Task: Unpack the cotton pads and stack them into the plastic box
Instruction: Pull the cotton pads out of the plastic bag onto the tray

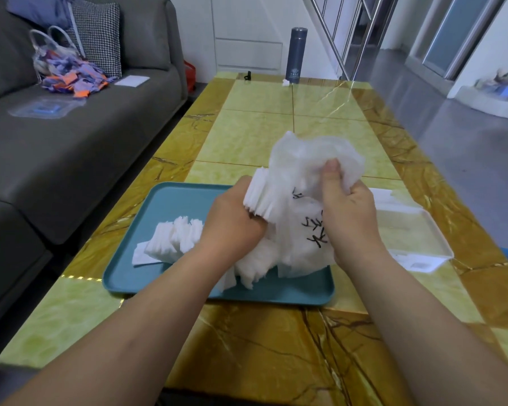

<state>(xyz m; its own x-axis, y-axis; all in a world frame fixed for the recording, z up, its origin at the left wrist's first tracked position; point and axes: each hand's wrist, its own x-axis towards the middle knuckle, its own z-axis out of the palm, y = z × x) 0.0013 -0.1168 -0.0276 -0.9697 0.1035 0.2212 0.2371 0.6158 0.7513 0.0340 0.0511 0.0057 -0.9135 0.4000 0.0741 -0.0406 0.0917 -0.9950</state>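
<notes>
My left hand [232, 221] grips a stack of white cotton pads [260, 197] sticking out of a translucent plastic bag [302, 177] with black lettering. My right hand [346, 218] is shut on the crumpled upper part of that bag, thumb up. Both hands hover over a teal tray [176, 200]. More cotton pads lie on the tray: a leaning row [173, 240] at the left and a loose heap [255, 268] under the bag. A clear plastic box [414, 232] with its lid open lies on the table right of the tray, partly hidden by my right hand.
The tray rests on a yellow-green and brown marble table [261, 347]. A grey flask [296, 55] and a small black object [248, 75] stand at its far end. A grey sofa [56, 171] with a bag, paper scraps and cushions runs along the left.
</notes>
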